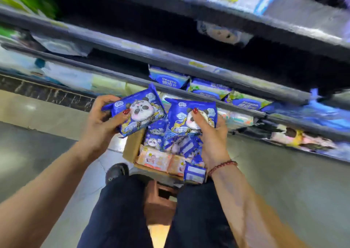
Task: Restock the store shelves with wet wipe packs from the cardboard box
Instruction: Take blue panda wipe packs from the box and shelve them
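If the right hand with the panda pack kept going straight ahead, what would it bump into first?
Probably the blue packs on the lower shelf. The right hand holds its panda pack aimed up toward that shelf, just beyond. Depth is hard to judge, so the shelf edge might come first.

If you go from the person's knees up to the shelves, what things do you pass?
Brown stool → cardboard box → blue panda pack in the right hand → shelf with blue packs.
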Motion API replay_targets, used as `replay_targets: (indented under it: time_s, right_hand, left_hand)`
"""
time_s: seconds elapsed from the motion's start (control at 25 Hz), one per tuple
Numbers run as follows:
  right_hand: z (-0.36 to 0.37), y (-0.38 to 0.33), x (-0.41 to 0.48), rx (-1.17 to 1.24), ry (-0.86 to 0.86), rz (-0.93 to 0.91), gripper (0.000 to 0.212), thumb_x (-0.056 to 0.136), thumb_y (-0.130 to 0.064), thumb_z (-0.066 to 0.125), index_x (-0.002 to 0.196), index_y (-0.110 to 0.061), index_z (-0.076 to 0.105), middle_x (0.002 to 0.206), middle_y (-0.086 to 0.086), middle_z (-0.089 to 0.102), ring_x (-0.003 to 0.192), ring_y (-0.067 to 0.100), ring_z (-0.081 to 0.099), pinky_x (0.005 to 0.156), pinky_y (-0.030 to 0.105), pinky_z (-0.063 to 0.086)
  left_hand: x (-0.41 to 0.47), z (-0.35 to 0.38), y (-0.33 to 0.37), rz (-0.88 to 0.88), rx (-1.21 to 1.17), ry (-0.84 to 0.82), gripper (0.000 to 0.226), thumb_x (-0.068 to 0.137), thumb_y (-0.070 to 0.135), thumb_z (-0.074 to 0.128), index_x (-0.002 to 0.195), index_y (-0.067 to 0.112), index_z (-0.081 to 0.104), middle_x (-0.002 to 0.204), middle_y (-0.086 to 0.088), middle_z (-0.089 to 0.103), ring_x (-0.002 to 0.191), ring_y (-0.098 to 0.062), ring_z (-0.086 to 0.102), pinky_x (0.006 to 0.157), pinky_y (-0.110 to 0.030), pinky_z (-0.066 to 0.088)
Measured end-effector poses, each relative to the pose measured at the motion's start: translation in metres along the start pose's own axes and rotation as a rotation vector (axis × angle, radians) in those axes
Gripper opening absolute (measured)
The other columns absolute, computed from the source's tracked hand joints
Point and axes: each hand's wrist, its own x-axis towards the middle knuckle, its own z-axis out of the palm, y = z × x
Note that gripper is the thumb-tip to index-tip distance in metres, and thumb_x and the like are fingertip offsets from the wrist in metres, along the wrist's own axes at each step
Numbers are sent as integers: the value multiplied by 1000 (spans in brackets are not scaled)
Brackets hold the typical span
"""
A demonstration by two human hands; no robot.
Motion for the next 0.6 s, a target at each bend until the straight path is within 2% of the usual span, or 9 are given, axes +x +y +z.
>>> replay_targets:
  time_s: [0.08, 0.16, 0.24, 0.32, 0.4, 0.44, 0.48, 0.52, 0.6]
  right_hand:
    - [2, -43, -23, 6, -43, -71, 46, 77, -17, 78, 119, -13, 59, 100, 4, 72, 86, 17, 70, 65, 28, 55]
    - [5, -84, -42, 24, -91, -149, 46, 77, -20, 76, 119, -15, 58, 103, 3, 70, 83, 12, 68, 60, 20, 52]
    - [7, -120, -51, 45, -99, -248, 48, 73, -23, 75, 117, -14, 59, 109, 7, 70, 91, 19, 68, 73, 32, 56]
    - [12, -151, -58, 50, -100, -333, 53, 73, -23, 76, 122, -21, 57, 115, 3, 69, 104, 23, 66, 89, 44, 52]
    - [12, -178, -63, 43, -121, -386, 67, 76, -22, 78, 134, -34, 46, 114, -20, 67, 110, 16, 64, 95, 41, 49]
    - [11, -191, -66, 35, -142, -414, 72, 79, -21, 77, 137, -39, 40, 105, -33, 65, 110, 12, 63, 94, 37, 50]
    - [9, -203, -68, 32, -165, -438, 73, 81, -19, 75, 139, -41, 37, 99, -38, 64, 108, 11, 64, 89, 35, 52]
    - [8, -213, -68, 25, -187, -451, 72, 83, -17, 73, 140, -41, 36, 102, -32, 66, 105, 13, 66, 83, 35, 54]
    - [6, -231, -68, -7, -199, -460, 67, 83, -17, 73, 138, -37, 42, 116, -8, 67, 102, 19, 68, 75, 35, 57]
  left_hand:
    - [-6, 15, 47, 63, 0, -75, 45, 55, 34, 90, 89, 35, 60, 84, 7, 70, 70, -11, 66, 57, -28, 57]
    - [-8, 30, 89, 111, 8, -133, 54, 45, 45, 92, 89, 35, 62, 83, 5, 71, 70, -11, 67, 60, -31, 59]
    - [-9, 47, 125, 181, 45, -171, 49, 50, 44, 90, 90, 36, 62, 83, 4, 71, 70, -10, 66, 61, -30, 59]
    - [-8, 63, 154, 256, 65, -189, 33, 66, 29, 84, 90, 36, 62, 83, 3, 70, 69, -12, 65, 59, -29, 57]
    - [-3, 77, 175, 293, 79, -186, 24, 77, 19, 72, 91, 34, 60, 83, 2, 70, 70, -16, 67, 62, -34, 58]
    - [-1, 84, 186, 299, 72, -182, 22, 78, 19, 68, 93, 32, 60, 83, 1, 70, 73, -18, 69, 65, -38, 57]
    - [1, 89, 194, 300, 57, -184, 22, 79, 20, 70, 94, 31, 59, 85, 0, 70, 77, -20, 69, 69, -40, 56]
    - [3, 94, 201, 294, 50, -201, 25, 79, 20, 74, 95, 30, 58, 88, -2, 70, 81, -23, 68, 71, -41, 54]
    - [9, 104, 213, 277, 87, -259, 36, 72, 19, 81, 95, 30, 55, 96, -7, 67, 89, -29, 65, 71, -41, 49]
